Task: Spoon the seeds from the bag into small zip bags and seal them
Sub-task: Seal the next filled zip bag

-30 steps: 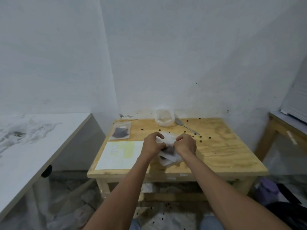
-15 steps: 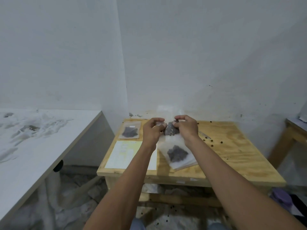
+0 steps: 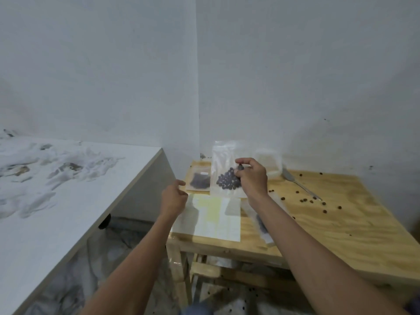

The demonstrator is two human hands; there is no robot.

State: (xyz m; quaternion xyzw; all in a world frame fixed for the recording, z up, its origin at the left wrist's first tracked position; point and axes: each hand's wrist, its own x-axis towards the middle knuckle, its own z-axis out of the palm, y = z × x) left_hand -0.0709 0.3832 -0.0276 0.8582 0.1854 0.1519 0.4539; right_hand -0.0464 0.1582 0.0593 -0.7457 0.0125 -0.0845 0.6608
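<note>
your right hand (image 3: 251,178) pinches a small zip bag (image 3: 226,171) by its side and holds it up in the air over the back of the wooden table (image 3: 341,223). the dark seeds (image 3: 228,181) sit in a heap at the bottom of that bag. your left hand (image 3: 173,197) is free, with fingers loose and a bit curled, and it holds nothing. it hangs just left of the bag, near the table's left edge. this looks like the sealing step for this bag, though you cannot tell from here if the top strip is pressed closed. next, you likely need both hands: run your fingers along the top, then lay the bag down by the filled bag (image 3: 200,181) lying flat at the back left. another filled bag (image 3: 261,221) lies under your right arm. the big bag (image 3: 269,164) stands at the back, with the spoon (image 3: 300,185) beside it. loose seeds lie scattered on the wood, so go slow. a sheet of paper (image 3: 213,219) lies in front.
</note>
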